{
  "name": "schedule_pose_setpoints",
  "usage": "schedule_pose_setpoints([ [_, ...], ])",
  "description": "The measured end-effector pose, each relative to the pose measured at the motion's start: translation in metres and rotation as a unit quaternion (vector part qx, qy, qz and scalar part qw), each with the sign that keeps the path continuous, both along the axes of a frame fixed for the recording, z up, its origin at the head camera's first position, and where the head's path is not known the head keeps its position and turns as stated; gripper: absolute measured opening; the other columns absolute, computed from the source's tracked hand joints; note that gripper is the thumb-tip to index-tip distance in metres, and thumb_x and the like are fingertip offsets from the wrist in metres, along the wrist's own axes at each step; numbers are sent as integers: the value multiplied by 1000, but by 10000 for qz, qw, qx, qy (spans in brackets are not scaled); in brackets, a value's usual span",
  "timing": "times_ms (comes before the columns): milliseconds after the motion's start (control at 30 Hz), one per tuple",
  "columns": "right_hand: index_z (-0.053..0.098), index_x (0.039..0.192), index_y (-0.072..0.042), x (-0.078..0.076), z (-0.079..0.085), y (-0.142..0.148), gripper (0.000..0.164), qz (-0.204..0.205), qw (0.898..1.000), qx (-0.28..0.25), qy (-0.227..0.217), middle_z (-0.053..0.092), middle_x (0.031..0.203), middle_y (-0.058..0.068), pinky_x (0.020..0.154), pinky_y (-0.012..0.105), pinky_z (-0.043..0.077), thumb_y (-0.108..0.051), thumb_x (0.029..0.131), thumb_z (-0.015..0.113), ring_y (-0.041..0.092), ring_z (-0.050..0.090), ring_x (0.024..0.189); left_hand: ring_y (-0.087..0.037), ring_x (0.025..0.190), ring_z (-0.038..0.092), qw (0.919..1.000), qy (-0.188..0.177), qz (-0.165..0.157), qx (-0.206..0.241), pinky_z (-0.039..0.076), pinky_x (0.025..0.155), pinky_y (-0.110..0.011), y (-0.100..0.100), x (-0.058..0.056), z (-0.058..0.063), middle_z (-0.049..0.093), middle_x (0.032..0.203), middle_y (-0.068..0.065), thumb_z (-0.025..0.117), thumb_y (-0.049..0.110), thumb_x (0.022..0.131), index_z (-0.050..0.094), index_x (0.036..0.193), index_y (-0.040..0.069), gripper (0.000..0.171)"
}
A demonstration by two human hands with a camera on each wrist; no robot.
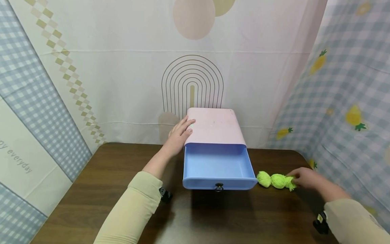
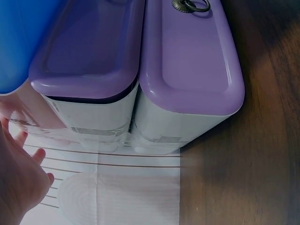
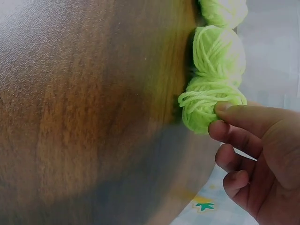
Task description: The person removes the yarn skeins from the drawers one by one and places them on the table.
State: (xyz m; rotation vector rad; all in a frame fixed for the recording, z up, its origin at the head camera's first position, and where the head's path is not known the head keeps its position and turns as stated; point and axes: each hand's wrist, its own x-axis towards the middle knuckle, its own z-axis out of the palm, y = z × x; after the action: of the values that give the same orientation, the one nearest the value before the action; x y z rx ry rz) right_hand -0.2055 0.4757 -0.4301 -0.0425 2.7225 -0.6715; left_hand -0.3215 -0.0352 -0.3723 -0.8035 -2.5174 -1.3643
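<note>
A small drawer cabinet with a pink top stands on the brown table. Its blue upper drawer is pulled out and has a ring pull on the front. My left hand rests with extended fingers on the top's left edge; the left wrist view catches that hand beside the cabinet. To the right of the drawer lies a bright yellow-green skein of yarn, bunched into several lumps. My right hand pinches its right end between thumb and index finger, as the right wrist view shows on the yarn.
Two purple drawer fronts sit under the blue drawer in the left wrist view, both pushed in or nearly so. A pale printed cloth hangs behind the table, and a checked pineapple cloth hangs at the right.
</note>
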Motion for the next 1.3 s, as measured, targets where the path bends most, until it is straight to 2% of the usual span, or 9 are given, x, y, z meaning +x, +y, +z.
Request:
schedule_pose_setpoints([
  [267, 65, 120, 10, -2, 8, -2, 31, 166, 9994, 176, 250, 58, 69, 4, 50, 35, 40, -3, 92, 60, 16, 44, 53, -31, 150, 13, 10000, -52, 44, -49, 5, 116, -59, -1, 1, 2, 19, 164, 3, 37, 44, 104, 46, 150, 26, 50],
  [400, 63, 122, 9, -1, 13, -3, 33, 196, 9993, 216, 242, 63, 84, 7, 53, 36, 41, -7, 93, 62, 18, 46, 57, -32, 150, 13, 10000, -37, 53, -55, 5, 116, -59, -1, 1, 2, 19, 164, 4, 37, 44, 104, 46, 150, 26, 50],
  [500, 62, 123, 10, 1, 16, -4, 34, 170, 9995, 160, 228, 63, 88, 7, 55, 37, 42, -9, 94, 63, 19, 47, 61, -33, 150, 13, 10000, -14, 50, -43, 4, 115, -60, -2, 1, 1, 19, 164, 4, 37, 45, 104, 45, 150, 26, 50],
  [733, 60, 127, 9, 10, 18, -6, 37, 57, 9995, -90, 286, 52, 66, 3, 49, 34, 41, -11, 96, 61, 16, 45, 53, -35, 150, 13, 10000, -23, 54, 6, 4, 115, -60, -2, 0, 1, 19, 164, 3, 37, 44, 104, 46, 150, 26, 50],
  [1100, 62, 130, 3, 26, 14, -11, 44, 33, 9975, -293, 636, 51, 64, 2, 48, 33, 41, -27, 98, 63, 15, 46, 51, -33, 150, 13, 10000, 6, 30, -15, 5, 115, -61, 1, 0, 0, 19, 165, 3, 37, 44, 104, 46, 150, 26, 50],
  [1300, 63, 128, 2, 35, 18, -28, 42, -58, 9955, -651, 691, 52, 63, 4, 49, 32, 42, -27, 97, 64, 15, 47, 52, -33, 150, 13, 10000, 0, 10, -9, 5, 115, -60, 1, 1, 0, 18, 165, 3, 37, 44, 104, 45, 150, 26, 50],
])
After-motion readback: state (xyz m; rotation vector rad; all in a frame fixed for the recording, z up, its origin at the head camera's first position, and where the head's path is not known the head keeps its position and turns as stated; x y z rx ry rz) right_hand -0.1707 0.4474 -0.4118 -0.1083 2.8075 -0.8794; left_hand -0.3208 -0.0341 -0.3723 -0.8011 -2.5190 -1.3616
